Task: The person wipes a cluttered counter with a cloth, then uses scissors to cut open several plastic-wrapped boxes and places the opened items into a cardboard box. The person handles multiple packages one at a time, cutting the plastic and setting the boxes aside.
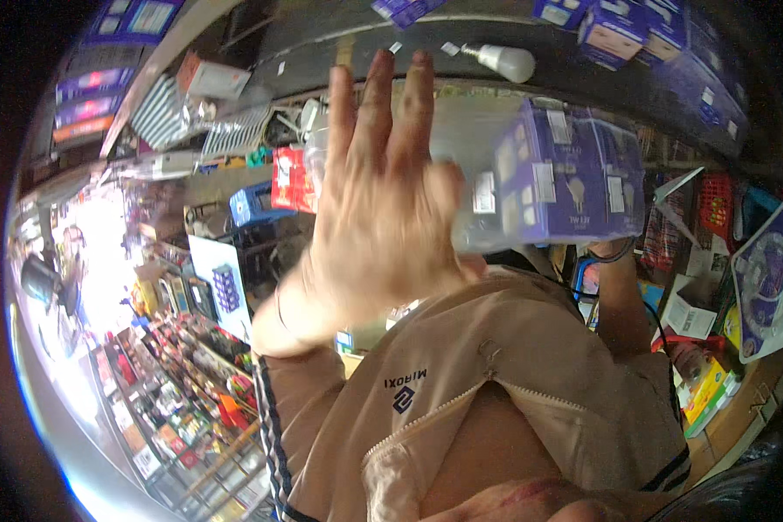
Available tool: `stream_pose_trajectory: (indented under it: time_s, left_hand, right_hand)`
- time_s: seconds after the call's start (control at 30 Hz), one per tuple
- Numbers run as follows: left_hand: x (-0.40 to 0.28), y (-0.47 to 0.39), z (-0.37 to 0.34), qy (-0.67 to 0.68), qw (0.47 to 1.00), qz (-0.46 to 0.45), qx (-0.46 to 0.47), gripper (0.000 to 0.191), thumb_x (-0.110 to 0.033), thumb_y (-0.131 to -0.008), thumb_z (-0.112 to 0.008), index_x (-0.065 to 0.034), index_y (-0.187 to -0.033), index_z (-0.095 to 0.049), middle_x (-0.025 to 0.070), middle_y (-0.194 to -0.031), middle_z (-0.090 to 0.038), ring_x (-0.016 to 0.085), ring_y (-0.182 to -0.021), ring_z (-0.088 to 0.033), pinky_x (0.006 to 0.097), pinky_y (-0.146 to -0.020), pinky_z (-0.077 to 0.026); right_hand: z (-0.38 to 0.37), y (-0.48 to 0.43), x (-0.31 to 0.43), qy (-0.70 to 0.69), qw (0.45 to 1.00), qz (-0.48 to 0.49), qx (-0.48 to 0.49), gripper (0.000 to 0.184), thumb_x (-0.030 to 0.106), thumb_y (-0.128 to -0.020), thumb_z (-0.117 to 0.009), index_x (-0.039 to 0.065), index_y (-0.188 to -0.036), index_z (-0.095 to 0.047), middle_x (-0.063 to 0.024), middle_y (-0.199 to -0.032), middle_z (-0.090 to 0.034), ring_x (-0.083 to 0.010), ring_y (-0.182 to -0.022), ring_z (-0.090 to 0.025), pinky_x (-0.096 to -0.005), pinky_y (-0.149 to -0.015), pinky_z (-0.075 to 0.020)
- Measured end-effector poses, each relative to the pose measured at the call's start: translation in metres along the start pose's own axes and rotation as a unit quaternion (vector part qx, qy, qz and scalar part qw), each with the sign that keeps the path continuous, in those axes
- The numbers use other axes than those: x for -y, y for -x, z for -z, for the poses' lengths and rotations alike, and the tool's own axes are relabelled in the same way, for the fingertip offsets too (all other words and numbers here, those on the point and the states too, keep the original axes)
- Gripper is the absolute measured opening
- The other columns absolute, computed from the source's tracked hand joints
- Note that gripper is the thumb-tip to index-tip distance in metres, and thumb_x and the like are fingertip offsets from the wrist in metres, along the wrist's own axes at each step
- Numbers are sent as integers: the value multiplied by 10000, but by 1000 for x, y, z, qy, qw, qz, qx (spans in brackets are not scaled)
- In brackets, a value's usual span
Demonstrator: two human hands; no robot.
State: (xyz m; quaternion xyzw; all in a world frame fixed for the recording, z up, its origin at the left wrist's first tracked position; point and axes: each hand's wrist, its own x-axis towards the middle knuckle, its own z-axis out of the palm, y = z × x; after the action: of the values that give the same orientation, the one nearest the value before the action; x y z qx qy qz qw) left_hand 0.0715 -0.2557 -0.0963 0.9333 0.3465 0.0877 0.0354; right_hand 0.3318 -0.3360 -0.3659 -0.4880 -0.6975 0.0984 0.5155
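My left hand point(382, 215) is raised in the middle of the view, its back towards me and blurred. Three of its fingers stretch apart and the index looks bent; nothing shows in its grasp. Just right of it is a clear plastic bag point(473, 140) with purple light-bulb boxes point(571, 179) inside, some bearing white labels. My right hand point(610, 249) is at the bag's lower right edge, supporting it, mostly hidden behind the boxes. Beyond the bag, a white LED bulb point(512, 63) lies on a dark surface point(313, 55).
More purple boxes point(616, 32) stand at the far right of the dark surface. A red box point(293, 179) and a blue box point(258, 204) are left of my left hand. Crowded goods point(176, 385) fill the lower left. A purple-and-white package point(770, 280) is at the right.
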Motion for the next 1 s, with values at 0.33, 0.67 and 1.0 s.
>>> stream_pose_trajectory:
  time_s: [0.33, 0.67, 1.0]
  left_hand:
    - [12, 49, -16, 229, 961, 137, 72, 728, -211, -533, -744, 135, -1073, -399, 301, -1209, -386, 459, -1118, -433, 470, -967, -368]
    - [36, 69, -17, 143, 954, 206, 165, 166, -103, -698, -623, 15, -767, -529, 192, -672, -562, 365, -635, -582, 386, -583, -473]
    - [42, 84, 1, -107, 963, 228, 91, 47, -26, -691, -536, -59, -696, -570, 128, -643, -607, 314, -583, -619, 388, -508, -499]
  right_hand:
    - [-41, -53, 56, -188, 976, -92, 64, 910, 451, -593, -824, 15, -1282, -420, -117, -1178, -552, -234, -1075, -538, -368, -940, -425]
    - [-56, -79, 85, -439, 833, -297, 155, 742, 297, -672, -814, 20, -1258, -454, -75, -1135, -571, -183, -1023, -547, -336, -900, -437]
    - [-17, -106, 115, -502, 640, -302, 497, 1039, 732, -582, -618, -51, -1242, -448, -76, -1026, -580, -112, -770, -539, -244, -668, -437]
